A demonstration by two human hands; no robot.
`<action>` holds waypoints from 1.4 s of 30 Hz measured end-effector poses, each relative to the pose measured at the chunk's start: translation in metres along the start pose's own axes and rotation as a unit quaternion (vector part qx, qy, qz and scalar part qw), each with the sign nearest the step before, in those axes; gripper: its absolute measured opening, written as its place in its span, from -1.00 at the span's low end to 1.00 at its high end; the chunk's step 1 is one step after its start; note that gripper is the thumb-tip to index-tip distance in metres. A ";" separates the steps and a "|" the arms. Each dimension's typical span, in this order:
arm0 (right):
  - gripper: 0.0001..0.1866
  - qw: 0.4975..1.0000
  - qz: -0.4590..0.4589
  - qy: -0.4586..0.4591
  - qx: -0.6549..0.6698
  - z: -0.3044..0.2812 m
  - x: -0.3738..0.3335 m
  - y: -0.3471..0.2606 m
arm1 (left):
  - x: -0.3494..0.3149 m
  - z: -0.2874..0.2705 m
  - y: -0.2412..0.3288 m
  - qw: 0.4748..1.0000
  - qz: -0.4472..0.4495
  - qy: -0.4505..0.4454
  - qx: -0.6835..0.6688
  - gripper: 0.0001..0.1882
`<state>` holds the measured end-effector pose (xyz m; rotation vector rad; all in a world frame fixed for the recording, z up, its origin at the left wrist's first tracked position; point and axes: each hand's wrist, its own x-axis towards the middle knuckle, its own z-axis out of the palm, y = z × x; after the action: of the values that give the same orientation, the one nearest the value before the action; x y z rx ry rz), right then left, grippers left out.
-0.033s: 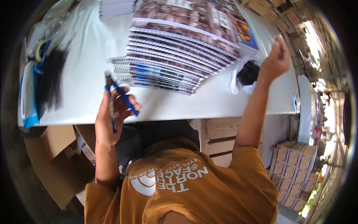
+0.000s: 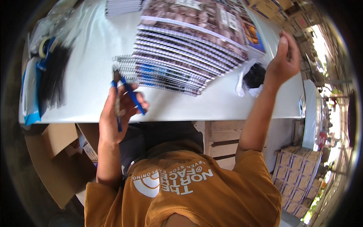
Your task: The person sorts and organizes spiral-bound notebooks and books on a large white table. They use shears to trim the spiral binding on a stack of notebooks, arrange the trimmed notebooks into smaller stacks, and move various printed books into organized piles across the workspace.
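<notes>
My left hand (image 2: 120, 104) is closed around cutting pliers (image 2: 129, 92) with blue handles, whose dark jaws point away from me. The jaws are near the loose coil ends on the left of a fanned stack of spiral-bound books (image 2: 189, 49) with brown photo covers. At the right, my right hand (image 2: 283, 62) is raised near the table's edge, its fingers curled together. Whatever is between those fingers, if anything, does not show. Below that hand, a white bag (image 2: 244, 77) holds black bits (image 2: 254, 75).
At the left lie a bunch of black binding coils (image 2: 56, 81), a tape roll (image 2: 44, 47) and a blue-and-white package (image 2: 32, 92). More books (image 2: 123, 7) lie at the back. A cardboard box (image 2: 56, 162) stands below the table (image 2: 166, 111); stacked cartons (image 2: 297, 178) are at the right.
The view has shifted slightly, so the books and table sit a little farther right. Both hands appear slightly higher and to the right; the pliers stay in my left hand.
</notes>
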<state>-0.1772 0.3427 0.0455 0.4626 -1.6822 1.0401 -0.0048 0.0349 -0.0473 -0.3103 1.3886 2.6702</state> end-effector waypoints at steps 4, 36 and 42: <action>-0.73 0.926 -0.091 -0.362 0.055 0.059 -0.006 -0.088 | 0.019 0.028 0.012 0.985 0.029 -0.142 -0.090 -0.37; -0.67 0.915 -0.050 -0.399 -0.005 0.092 -0.031 -0.097 | 0.045 0.044 0.025 0.867 0.136 0.125 0.464 -0.38; -0.56 0.894 -0.001 -0.447 -0.029 0.087 -0.023 -0.113 | 0.044 0.026 0.030 0.990 -0.037 -0.133 -0.023 -0.39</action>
<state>-0.1362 0.2058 0.0652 1.0076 -2.5017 0.8040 -0.0564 0.0393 -0.0194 -0.0077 1.2122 2.5724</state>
